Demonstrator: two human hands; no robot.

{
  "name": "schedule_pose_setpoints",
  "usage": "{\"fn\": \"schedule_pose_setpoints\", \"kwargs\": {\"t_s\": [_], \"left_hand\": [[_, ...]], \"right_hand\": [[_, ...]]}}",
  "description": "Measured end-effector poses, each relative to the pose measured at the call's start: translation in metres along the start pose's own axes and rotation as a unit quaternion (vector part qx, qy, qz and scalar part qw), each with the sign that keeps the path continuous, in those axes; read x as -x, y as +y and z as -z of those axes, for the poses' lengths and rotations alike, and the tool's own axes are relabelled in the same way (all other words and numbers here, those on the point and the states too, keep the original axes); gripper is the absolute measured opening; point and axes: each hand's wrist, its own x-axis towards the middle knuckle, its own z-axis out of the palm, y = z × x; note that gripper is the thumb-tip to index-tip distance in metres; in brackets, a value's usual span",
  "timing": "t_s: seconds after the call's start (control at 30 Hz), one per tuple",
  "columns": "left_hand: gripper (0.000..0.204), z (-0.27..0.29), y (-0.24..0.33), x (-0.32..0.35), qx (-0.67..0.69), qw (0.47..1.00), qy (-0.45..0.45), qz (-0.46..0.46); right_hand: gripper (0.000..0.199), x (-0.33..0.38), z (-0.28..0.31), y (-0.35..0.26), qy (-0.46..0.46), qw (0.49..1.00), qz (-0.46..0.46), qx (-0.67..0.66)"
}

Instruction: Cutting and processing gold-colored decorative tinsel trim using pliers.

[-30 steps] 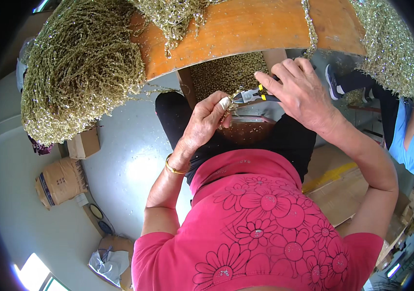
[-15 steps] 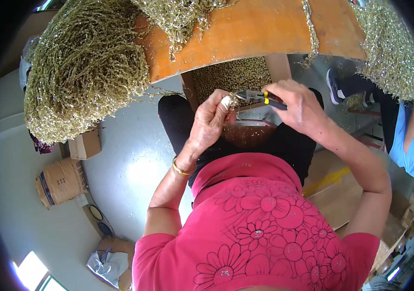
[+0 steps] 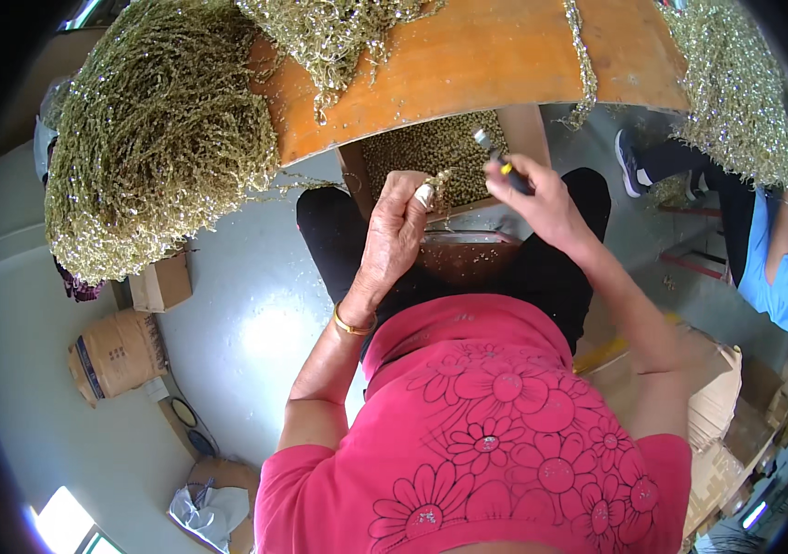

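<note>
My left hand [image 3: 392, 226] is closed, pinching a short gold tinsel-like strand [image 3: 442, 187]. A pale wrapping [image 3: 425, 195] covers one of its fingertips. My right hand [image 3: 546, 203] grips a pair of pliers [image 3: 510, 174] with black and yellow handles. The pliers' jaws point up and to the left, apart from the strand. Both hands are in front of an open box [image 3: 528, 134] under the table edge, which holds a layer of small gold beads [image 3: 412, 148]. What is between my left fingertips is partly hidden.
An orange-brown table [image 3: 486, 55] curves across the far side. A large heap of gold strands [image 3: 154, 138] hangs off its left end, another bundle [image 3: 736, 102] off its right. Cardboard boxes [image 3: 713, 388] stand at right. A person in a blue top [image 3: 787, 268] sits far right.
My right hand has drawn the pliers away from the strand at my left fingertips, and their jaws have swung upward. My left hand has barely moved and more of the strand shows.
</note>
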Motion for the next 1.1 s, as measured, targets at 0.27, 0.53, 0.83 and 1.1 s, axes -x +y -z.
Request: {"fn": "schedule_pose_setpoints", "kwargs": {"t_s": [0.27, 0.53, 0.83, 1.1], "left_hand": [[0.010, 0.005, 0.010, -0.004, 0.023, 0.995, -0.067, 0.066], [0.006, -0.016, 0.022, -0.018, -0.277, 0.949, 0.115, -0.096], [0.011, -0.008, -0.009, -0.035, 0.258, 0.948, 0.077, 0.167], [0.008, 0.002, -0.014, -0.027, 0.365, 0.919, 0.039, 0.145]], "right_hand": [[0.022, -0.022, -0.030, -0.002, -0.022, 0.970, 0.049, -0.236], [0.034, -0.027, -0.041, -0.013, 0.216, 0.921, 0.277, 0.171], [0.021, -0.047, -0.079, -0.002, 0.291, 0.921, 0.134, -0.221], [0.023, -0.031, -0.062, -0.003, 0.107, 0.836, -0.085, -0.532]]}}
